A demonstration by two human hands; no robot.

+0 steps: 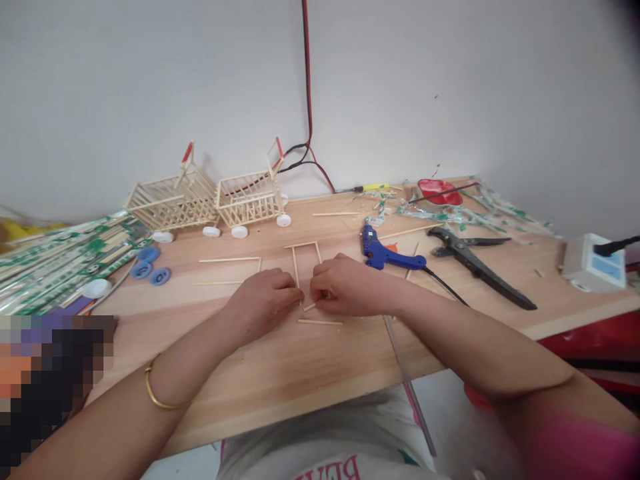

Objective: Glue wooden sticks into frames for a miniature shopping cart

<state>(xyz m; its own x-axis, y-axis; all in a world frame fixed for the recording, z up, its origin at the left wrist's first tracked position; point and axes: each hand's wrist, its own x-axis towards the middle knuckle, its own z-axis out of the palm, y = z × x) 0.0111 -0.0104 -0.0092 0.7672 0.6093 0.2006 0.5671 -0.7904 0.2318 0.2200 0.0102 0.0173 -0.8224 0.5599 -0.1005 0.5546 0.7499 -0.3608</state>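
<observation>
A three-sided frame of thin wooden sticks [295, 263] lies flat on the table, its closed end facing the wall. My left hand [267, 300] pinches the near end of its left stick. Beside it, my right hand [345, 285] is closed on a short wooden stick [311, 307] at the frame's near end; the fingers partly hide the stick and the frame's right side. Just below both hands rests a loose stick [320, 323]. Another stick frame [230, 259] lies to the left, partly covered by my left hand.
Two small stick-built carts [173, 203] [250, 199] stand near the wall. A blue glue gun [395, 257] and black-handled cutters [480, 270] lie right, before a white power strip [593, 263]. Blue wheels [149, 254] and wrapped chopsticks [75, 257] are left. A grey rod [410, 387] overhangs the front edge.
</observation>
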